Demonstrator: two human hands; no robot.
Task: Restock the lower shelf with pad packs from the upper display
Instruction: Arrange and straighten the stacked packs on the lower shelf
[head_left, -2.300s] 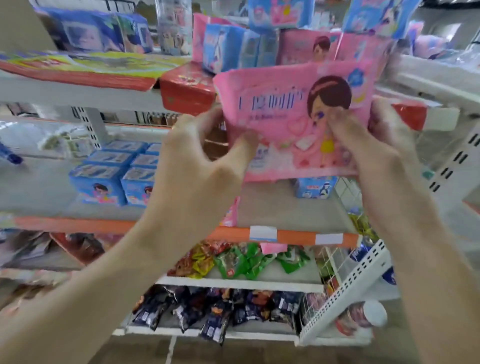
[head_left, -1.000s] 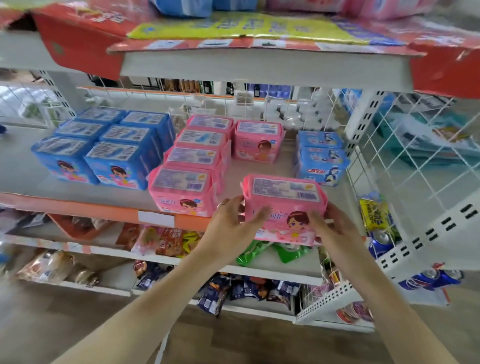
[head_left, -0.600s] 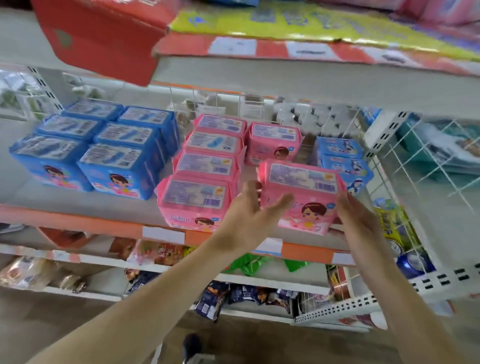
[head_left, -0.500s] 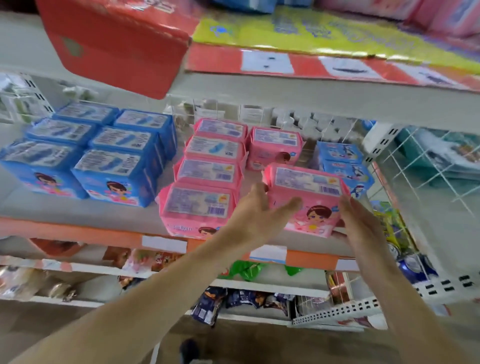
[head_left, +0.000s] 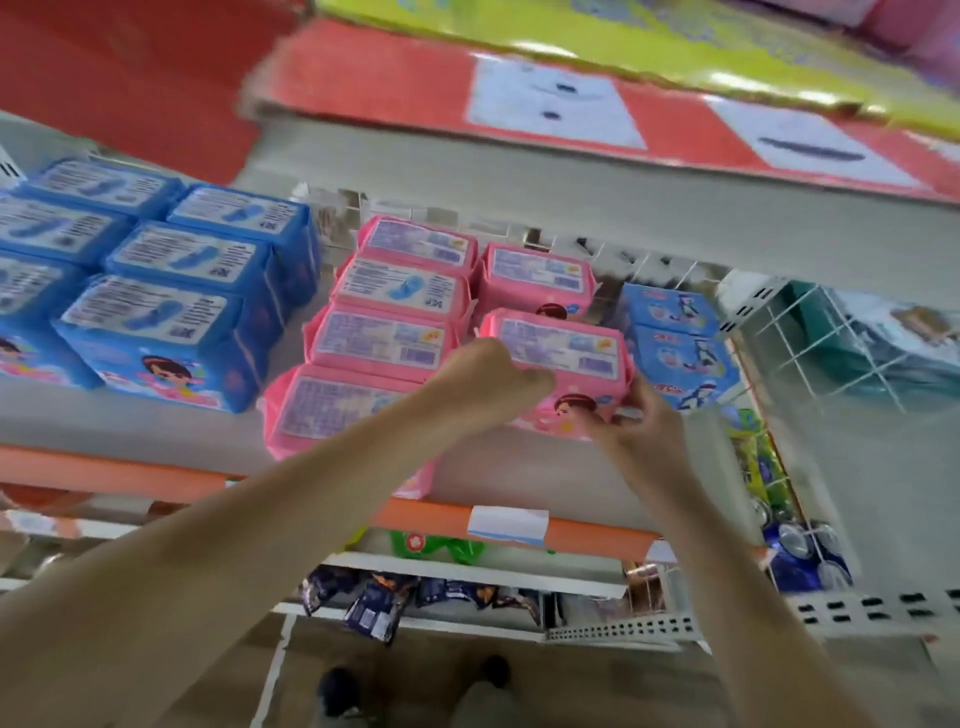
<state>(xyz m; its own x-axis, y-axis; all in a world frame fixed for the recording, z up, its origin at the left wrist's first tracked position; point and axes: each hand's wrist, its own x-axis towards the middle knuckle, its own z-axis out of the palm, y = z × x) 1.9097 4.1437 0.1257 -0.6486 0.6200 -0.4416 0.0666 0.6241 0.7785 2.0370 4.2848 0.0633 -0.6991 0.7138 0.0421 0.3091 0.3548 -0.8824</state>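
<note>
A pink pad pack with a cartoon girl on its front sits on the lower shelf, right of a row of several pink packs and in front of another pink pack. My left hand grips its left end. Its lower right corner is held by the fingers of my right hand. The upper display's edge, with red and white price labels, hangs overhead.
Several blue pad packs fill the shelf's left side. Small blue packs stand at the right by a white wire divider. Snack bags lie on lower shelves. An orange rail edges the shelf front.
The pink pack came down from the upper display and moved back onto the lower shelf, behind its front edge. Both hands stayed on it throughout.
</note>
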